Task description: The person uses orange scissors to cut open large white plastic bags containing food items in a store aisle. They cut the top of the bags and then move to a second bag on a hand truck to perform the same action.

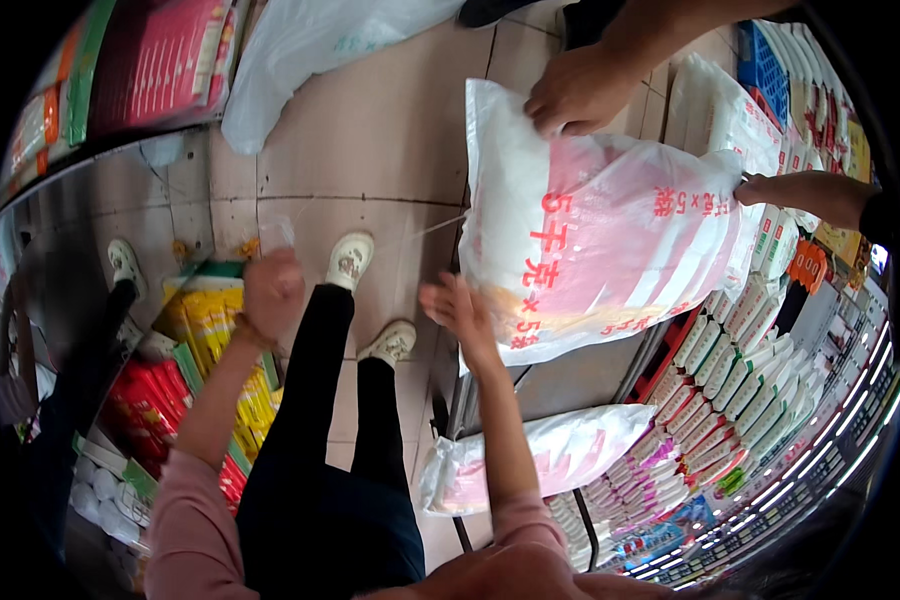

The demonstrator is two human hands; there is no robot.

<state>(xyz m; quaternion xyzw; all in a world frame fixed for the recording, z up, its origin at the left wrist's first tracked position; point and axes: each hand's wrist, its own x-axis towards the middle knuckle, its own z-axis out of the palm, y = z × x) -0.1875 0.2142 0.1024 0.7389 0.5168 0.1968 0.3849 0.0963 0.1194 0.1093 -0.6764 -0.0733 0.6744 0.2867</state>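
Observation:
My left hand [274, 289] is blurred and closed like a fist, with a scrap of clear plastic strip [277, 231] sticking out past the knuckles. Low at my right, my right hand [461, 315] has its fingers apart, beside the near corner of a large translucent plastic sack [607, 232]; whether it touches is hard to tell. Pink and white packs show through the sack, which bears red writing. From its edge a thin clear strand [446, 223] runs toward my left side. Another person's hand [581, 90] presses on the sack's top, and a second hand [757, 191] grips its far end.
Beneath the sack is a dark metal cart or stand [577, 375], with another plastic sack [547, 461] leaning near it. Packaged tissues [750, 382] line the right shelves. Yellow packs [214, 322] and red packs [146, 405] fill boxes at left. An emptied-looking plastic bag [322, 45] lies on the tiled floor [367, 127].

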